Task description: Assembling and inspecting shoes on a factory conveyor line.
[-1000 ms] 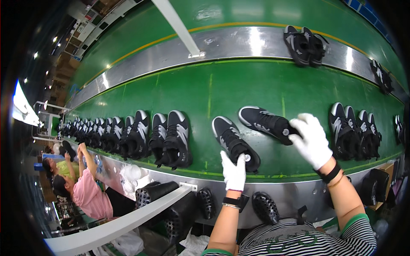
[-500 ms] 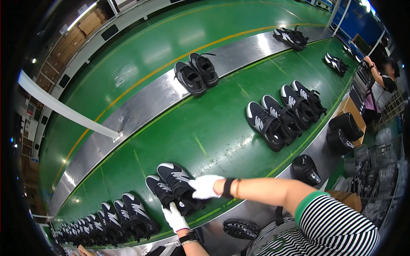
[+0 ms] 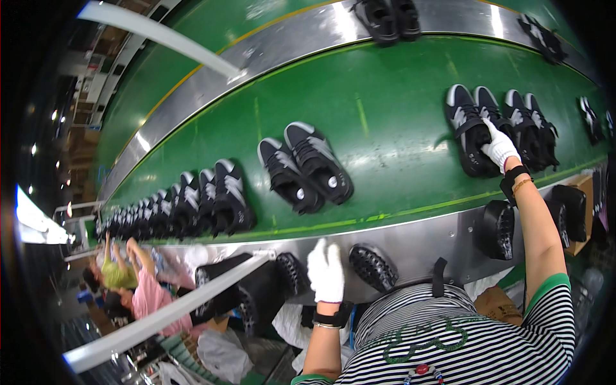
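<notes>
**One head-worn fisheye view, looking down over a conveyor**

The single camera sat on the person's head and faced down and forward across the green conveyor belt [image 3: 359, 128], which curved from nine o'clock toward three o'clock. The striped shirt [image 3: 462, 340] filled the six o'clock edge, very near. Straight rails bent toward the rim. No second view shared the scene.

Two white-gloved hands [image 3: 326, 269] [image 3: 499, 146]. Two black-and-grey sneakers [image 3: 307, 165] mid green belt [image 3: 385, 115]. Four more sneakers [image 3: 497, 128] by right edge. Long row [image 3: 186, 205] left, too many to count.
</notes>
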`<state>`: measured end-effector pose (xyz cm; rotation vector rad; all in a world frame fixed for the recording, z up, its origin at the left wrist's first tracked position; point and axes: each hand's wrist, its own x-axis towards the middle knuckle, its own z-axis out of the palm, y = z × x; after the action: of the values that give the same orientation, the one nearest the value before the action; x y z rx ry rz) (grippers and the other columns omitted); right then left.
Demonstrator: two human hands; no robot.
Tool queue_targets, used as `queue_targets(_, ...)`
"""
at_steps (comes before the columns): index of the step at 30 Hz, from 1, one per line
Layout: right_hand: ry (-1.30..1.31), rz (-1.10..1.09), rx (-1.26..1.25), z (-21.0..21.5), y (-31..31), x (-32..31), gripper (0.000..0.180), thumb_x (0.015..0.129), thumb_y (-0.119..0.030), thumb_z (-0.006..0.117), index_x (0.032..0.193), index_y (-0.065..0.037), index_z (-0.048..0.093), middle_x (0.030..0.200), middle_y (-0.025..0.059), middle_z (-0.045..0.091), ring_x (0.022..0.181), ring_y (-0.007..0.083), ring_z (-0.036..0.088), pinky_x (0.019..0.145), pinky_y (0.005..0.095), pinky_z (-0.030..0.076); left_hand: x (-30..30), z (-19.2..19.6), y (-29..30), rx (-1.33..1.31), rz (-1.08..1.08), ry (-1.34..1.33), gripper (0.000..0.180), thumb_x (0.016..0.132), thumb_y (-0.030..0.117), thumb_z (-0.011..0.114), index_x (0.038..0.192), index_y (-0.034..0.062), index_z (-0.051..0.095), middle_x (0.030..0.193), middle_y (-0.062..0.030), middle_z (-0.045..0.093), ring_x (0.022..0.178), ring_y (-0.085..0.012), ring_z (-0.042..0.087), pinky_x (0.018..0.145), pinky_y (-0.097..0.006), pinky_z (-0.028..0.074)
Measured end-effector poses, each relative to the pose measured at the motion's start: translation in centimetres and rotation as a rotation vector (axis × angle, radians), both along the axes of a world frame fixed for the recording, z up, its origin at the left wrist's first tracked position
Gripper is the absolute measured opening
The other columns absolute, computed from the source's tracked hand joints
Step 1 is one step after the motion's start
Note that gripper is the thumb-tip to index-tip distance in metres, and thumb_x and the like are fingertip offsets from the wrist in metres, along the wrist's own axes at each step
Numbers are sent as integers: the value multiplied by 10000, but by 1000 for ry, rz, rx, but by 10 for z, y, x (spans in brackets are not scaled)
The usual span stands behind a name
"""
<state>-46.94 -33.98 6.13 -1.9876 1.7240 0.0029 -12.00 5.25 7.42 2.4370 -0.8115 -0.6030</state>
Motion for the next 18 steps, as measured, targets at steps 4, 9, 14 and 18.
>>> queue_targets(4,78,251,-102,-7,33,78,654,789,-27,591,1429,-122,496,1078,280,673,1026,439,644,918,492,502,-23,-10,37,129,37,134,598,978,463,576,1385,27,532,1282,-246,594,1193,-410,570,1026,-479,449)
queue_targets(9,-36,396,-22,8,123,173,512,860,-182,593,1363,-109,527,1008,261,695,952,442,666,848,525,523,-57,-17,34,205,65,317,773,930,500,619,1460,-25,416,1389,-304,498,1282,-437,508,1096,-468,402)
queue_targets(14,-137,629,-341,41,200,174,327,857,-145,600,1178,-78,593,887,184,605,806,378,627,714,489,521,-67,-21,28,101,125,313,714,913,454,658,1430,9,448,1325,-307,523,1209,-440,550,1041,-477,448)
queue_targets(18,-462,915,-16,56,261,125,237,848,-201,647,1061,-98,655,898,126,610,882,339,622,783,441,523,-69,-27,30,110,79,351,755,907,487,643,1488,80,386,1412,-288,445,1229,-460,540,1038,-501,448)
